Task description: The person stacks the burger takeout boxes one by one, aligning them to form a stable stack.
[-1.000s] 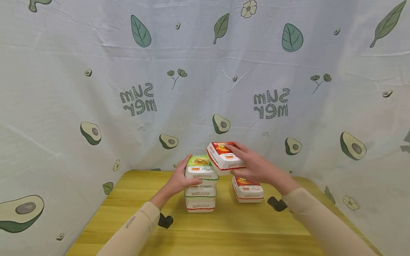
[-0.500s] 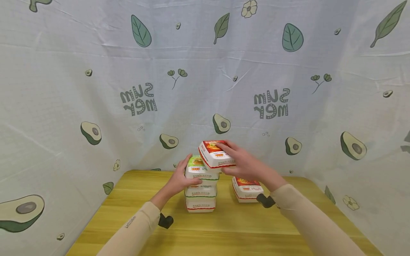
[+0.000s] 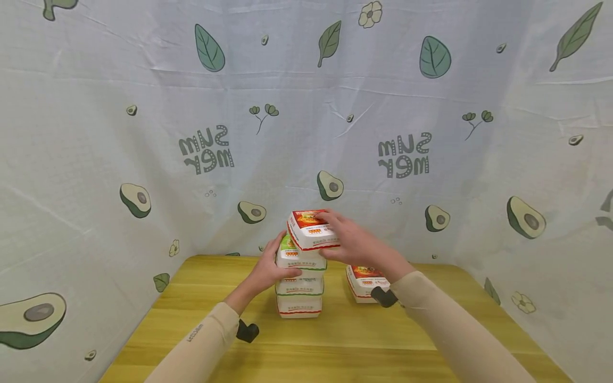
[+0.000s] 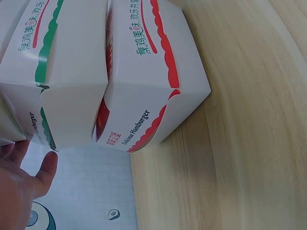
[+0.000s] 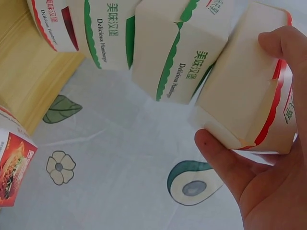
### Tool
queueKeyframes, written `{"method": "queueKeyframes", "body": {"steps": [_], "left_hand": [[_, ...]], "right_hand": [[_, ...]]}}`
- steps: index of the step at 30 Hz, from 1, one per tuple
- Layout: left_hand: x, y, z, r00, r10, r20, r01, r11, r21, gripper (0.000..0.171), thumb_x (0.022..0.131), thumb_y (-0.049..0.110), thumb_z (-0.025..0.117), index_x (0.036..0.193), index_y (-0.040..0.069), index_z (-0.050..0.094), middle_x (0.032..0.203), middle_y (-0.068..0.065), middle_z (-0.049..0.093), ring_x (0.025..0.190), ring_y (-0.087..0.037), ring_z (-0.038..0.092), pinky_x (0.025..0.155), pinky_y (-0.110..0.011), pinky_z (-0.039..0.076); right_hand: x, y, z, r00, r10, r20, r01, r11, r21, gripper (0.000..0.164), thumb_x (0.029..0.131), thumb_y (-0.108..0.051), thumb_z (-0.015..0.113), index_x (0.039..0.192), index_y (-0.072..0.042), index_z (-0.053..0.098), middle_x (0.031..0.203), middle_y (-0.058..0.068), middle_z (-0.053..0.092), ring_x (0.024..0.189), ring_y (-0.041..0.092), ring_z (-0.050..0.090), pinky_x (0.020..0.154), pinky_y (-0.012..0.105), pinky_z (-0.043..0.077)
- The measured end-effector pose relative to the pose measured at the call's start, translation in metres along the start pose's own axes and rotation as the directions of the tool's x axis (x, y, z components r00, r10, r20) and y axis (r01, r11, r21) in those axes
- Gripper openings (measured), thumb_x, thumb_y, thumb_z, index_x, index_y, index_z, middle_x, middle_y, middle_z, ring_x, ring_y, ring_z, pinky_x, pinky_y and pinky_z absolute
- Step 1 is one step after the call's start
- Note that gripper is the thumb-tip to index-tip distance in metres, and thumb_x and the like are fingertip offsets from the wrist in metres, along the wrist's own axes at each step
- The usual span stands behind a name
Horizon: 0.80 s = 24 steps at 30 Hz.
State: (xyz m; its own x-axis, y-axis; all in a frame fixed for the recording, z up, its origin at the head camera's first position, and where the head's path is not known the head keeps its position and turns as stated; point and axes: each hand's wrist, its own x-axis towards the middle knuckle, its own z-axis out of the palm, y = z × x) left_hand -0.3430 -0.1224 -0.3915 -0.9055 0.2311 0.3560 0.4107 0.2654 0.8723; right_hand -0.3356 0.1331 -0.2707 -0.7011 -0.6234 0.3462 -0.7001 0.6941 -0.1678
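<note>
A stack of hamburger boxes stands on the table: a red-trimmed box (image 3: 299,307) at the bottom, a green-trimmed box (image 3: 299,288) over it, and another green-trimmed box (image 3: 301,261) on top. At the stack's left side my left hand (image 3: 268,270) grips the top green box, thumb across its front. My right hand (image 3: 353,240) holds a red hamburger box (image 3: 306,239) by its right side, tilted, just over the top green box. In the right wrist view, the held box's underside (image 5: 244,81) is close against that green box (image 5: 184,57); whether they touch is unclear.
Another red hamburger box (image 3: 361,280) sits on the wooden table (image 3: 354,330) right of the stack, partly behind the right wrist's black camera mount (image 3: 384,297). A printed white cloth (image 3: 306,133) hangs behind and along both sides of the table.
My right hand has carried the red hamburger box leftward, from right of the stack to above its top box. My left hand has stayed on the stack.
</note>
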Motion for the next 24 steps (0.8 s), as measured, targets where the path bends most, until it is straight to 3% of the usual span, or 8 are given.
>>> {"method": "queueKeyframes", "body": {"steps": [8,24], "left_hand": [[0.0004,-0.0017,-0.0005,1.0,0.018,0.012,-0.018,1.0,0.006,0.106,0.078,0.028,0.087,0.159,0.035,0.02,0.146,-0.005,0.037,0.125,-0.023,0.049,0.102,-0.048,0.047],[-0.0002,-0.0016,0.0001,0.999,0.028,0.028,-0.028,0.999,-0.022,0.104,0.08,0.023,0.087,0.159,0.036,0.02,0.144,-0.003,0.038,0.12,-0.022,0.056,0.1,-0.046,0.05]], "right_hand": [[0.0055,-0.0006,0.0025,1.0,-0.001,0.0,0.001,1.0,0.018,0.079,0.086,-0.038,0.076,0.152,-0.025,0.035,0.15,0.001,0.041,0.11,0.023,0.056,0.087,0.04,0.052],[0.0101,-0.005,0.0052,0.999,-0.037,-0.004,0.037,0.999,-0.009,0.079,0.088,-0.044,0.076,0.153,-0.025,0.037,0.154,0.0,0.038,0.12,0.025,0.054,0.095,0.045,0.05]]}}
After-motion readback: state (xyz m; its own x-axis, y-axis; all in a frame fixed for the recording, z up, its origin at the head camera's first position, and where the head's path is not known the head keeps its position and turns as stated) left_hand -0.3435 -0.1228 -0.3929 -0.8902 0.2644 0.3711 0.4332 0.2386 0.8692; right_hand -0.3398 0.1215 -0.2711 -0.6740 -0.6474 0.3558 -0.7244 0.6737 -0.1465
